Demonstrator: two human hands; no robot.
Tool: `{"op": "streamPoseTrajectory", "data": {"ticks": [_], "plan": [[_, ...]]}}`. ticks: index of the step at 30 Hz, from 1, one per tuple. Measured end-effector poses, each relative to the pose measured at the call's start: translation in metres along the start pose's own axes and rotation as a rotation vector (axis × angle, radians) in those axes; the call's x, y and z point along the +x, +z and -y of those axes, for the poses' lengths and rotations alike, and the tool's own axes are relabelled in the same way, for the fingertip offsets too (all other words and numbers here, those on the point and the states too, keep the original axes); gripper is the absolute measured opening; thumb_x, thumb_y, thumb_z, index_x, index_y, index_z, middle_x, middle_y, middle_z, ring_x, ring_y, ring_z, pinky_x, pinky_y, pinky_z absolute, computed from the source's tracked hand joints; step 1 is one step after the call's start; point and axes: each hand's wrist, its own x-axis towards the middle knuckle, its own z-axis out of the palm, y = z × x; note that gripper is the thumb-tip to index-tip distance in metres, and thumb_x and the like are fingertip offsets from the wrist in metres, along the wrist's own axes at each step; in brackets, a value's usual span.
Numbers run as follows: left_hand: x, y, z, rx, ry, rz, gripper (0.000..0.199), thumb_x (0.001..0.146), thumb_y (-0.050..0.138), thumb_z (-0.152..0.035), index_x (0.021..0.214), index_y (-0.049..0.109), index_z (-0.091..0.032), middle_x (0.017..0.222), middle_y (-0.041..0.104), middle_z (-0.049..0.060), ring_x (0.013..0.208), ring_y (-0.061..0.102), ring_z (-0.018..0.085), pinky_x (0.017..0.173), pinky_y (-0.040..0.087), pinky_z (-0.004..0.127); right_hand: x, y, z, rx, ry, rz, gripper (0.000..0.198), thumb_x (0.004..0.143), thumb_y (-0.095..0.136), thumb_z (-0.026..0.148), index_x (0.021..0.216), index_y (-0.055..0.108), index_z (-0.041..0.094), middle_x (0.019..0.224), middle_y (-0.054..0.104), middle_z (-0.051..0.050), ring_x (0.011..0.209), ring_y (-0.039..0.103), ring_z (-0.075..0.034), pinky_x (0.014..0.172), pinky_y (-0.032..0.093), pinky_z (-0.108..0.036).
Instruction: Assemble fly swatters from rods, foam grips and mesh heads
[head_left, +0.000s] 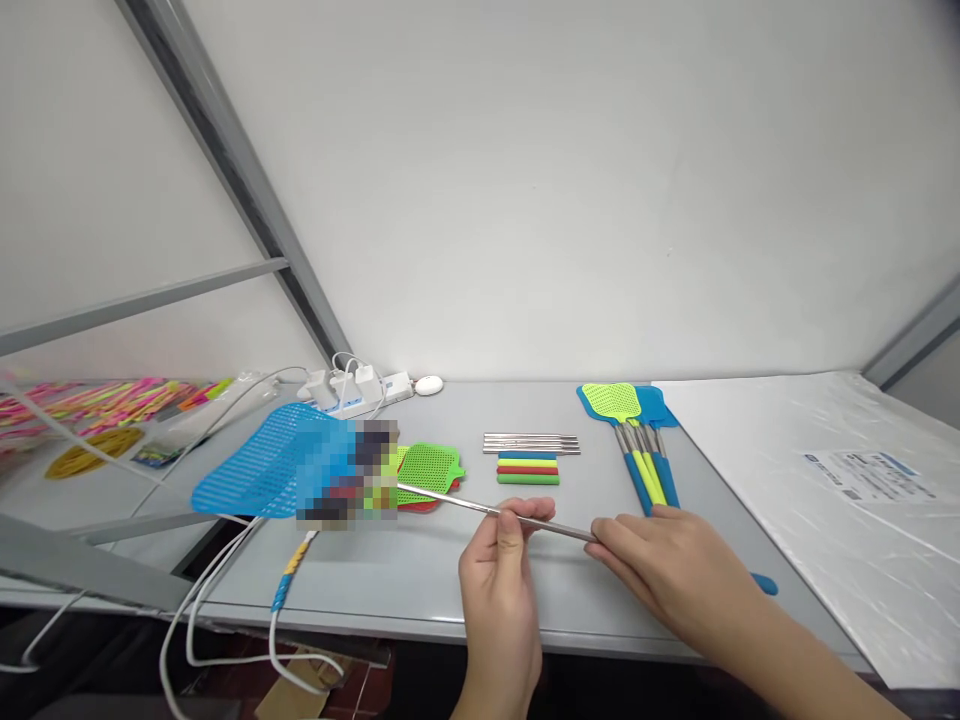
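A fly swatter with a blue mesh head [259, 465] stretches across the front of the table, its thin metal rod [450, 500] sloping down to the right. My left hand [506, 575] pinches the middle of that rod between thumb and fingers. Farther along, my right hand [660, 560] is closed around the handle end, and the blue handle tip [765, 583] sticks out beyond it. Behind my hands lie several metal rods [531, 443] and a row of blue, yellow, red and green handle sleeves [528, 468]. Green and red swatter heads [431, 470] are stacked left of them, partly hidden by a blurred patch.
Several whole fly swatters [637, 440] lie at the back right, beside a white wrapped sheet [795, 440] with a label. A power strip [360, 395] with white plugs stands at the back left. White cables [191, 610] hang over the left edge near a grey metal frame [82, 565].
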Motion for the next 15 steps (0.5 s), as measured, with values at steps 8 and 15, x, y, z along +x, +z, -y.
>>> {"op": "streamPoseTrajectory", "data": {"ticks": [8,15], "plan": [[0.021,-0.006,-0.035,-0.181,0.166,-0.167,0.021,0.084,0.068,-0.037,0.082,0.069,-0.016,0.083,0.065,0.002,0.079,0.063,0.014,0.079,0.053,0.028,-0.026,-0.008,-0.009,-0.103,0.009,0.012,0.032,0.102,0.037,0.032,0.072,0.043,0.023,0.054,0.054,0.005,0.044,0.044,-0.014,0.055,0.022,-0.03],[0.009,0.022,-0.001,-0.094,-0.035,-0.014,0.032,0.091,0.056,-0.047,0.097,0.067,-0.017,0.097,0.07,0.009,0.093,0.065,0.019,0.083,0.05,0.033,-0.024,-0.005,-0.02,-0.138,0.037,-0.042,0.032,0.102,0.038,0.029,0.071,0.045,0.022,0.054,0.052,0.004,0.045,0.046,-0.014,0.055,0.021,-0.031]]}}
